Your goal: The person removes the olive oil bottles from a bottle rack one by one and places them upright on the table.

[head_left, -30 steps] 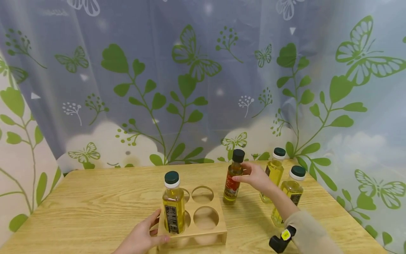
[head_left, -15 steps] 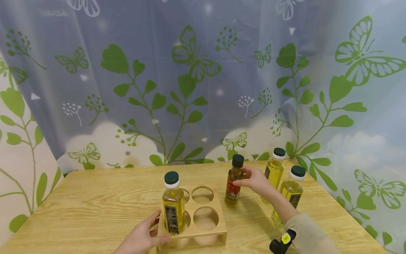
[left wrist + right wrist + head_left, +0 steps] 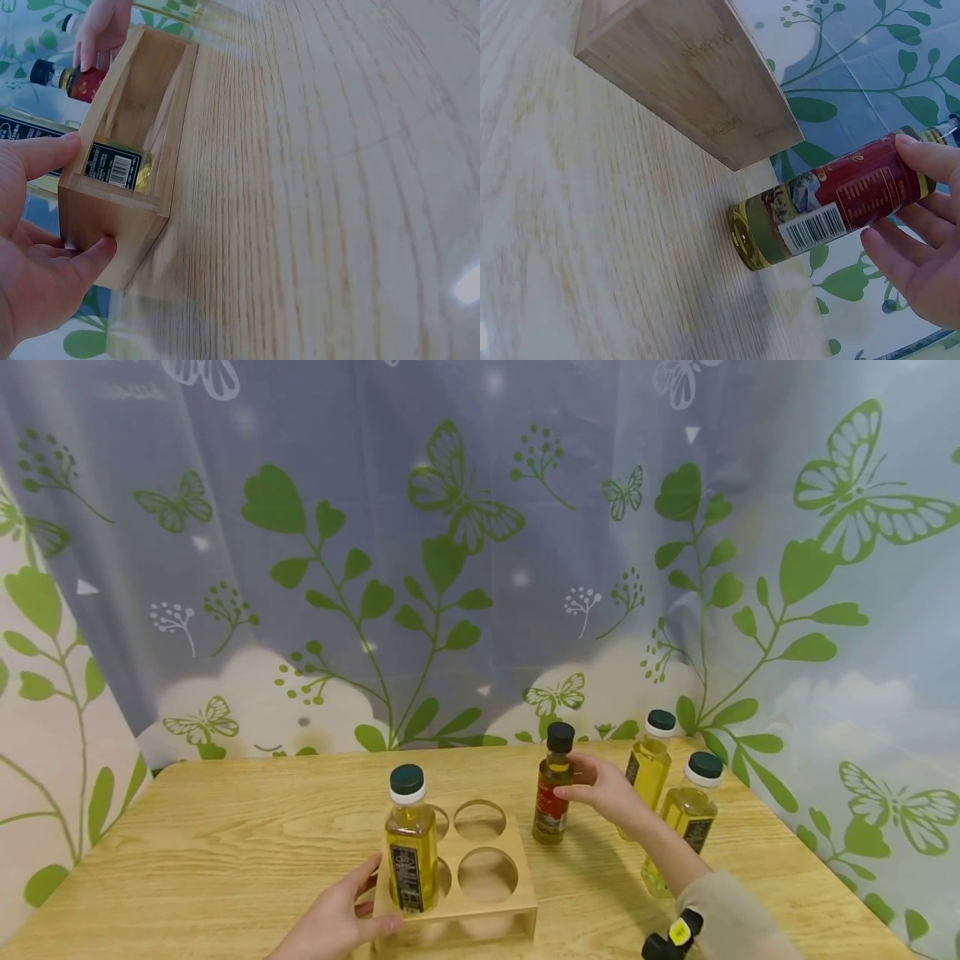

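My right hand (image 3: 603, 789) pinches a small oil bottle (image 3: 551, 802) with a black cap and red label, thumb on one side and fingers on the other. In the right wrist view the base of this red-labelled bottle (image 3: 810, 206) is close to the tabletop. The bottle is nearly upright, just right of a wooden bottle rack (image 3: 487, 910) with round holes. My left hand (image 3: 337, 914) grips the rack's left end, thumb at the front edge. One green-capped bottle of yellow oil (image 3: 411, 852) stands in the rack's front left hole; its black label (image 3: 112, 166) shows through the rack's open side.
Two more green-capped oil bottles, a rear one (image 3: 651, 768) and a nearer one (image 3: 686, 818), stand on the wooden table (image 3: 247, 827) to the right, partly behind my right arm. A butterfly-patterned curtain (image 3: 450, 610) hangs behind the table.
My right hand has brought the red-labelled bottle slightly down and nearer, and it is more upright. My left hand and the rack have stayed where they were.
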The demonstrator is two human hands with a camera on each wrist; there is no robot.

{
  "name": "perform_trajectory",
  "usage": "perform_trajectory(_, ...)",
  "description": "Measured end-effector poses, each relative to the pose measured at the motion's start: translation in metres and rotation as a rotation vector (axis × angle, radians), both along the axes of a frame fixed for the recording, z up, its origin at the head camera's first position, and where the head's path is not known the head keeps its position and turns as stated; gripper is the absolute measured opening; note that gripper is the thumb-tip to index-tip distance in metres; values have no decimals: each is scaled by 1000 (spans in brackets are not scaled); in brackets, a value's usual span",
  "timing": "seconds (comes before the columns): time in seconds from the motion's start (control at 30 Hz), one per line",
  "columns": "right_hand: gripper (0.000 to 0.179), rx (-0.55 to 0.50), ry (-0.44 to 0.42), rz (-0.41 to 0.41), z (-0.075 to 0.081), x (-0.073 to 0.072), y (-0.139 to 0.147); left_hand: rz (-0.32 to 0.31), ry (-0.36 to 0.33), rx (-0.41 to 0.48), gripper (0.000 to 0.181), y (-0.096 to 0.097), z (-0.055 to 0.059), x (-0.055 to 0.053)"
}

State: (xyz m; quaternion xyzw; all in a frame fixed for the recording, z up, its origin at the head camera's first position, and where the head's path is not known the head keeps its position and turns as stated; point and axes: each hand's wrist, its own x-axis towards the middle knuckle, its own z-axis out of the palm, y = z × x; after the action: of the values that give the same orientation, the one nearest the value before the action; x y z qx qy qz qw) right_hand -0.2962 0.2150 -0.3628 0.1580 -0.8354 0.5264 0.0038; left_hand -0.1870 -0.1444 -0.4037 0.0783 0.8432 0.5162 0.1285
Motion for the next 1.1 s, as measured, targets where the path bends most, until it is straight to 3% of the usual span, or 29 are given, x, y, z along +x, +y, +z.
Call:
perform_trajectory(0.23, 59, 20, 102, -57, 5, 10, 5, 16, 4, -12, 96, 1, 1, 0)
perform_trajectory(0.57, 55, -22, 154, -23, 23, 40, 5, 29, 12, -27, 95, 2, 2, 0)
perform_trajectory(1.1, 57, -37, 124, 259, 41, 56, -56, 14, 12, -17, 95, 1, 1, 1)
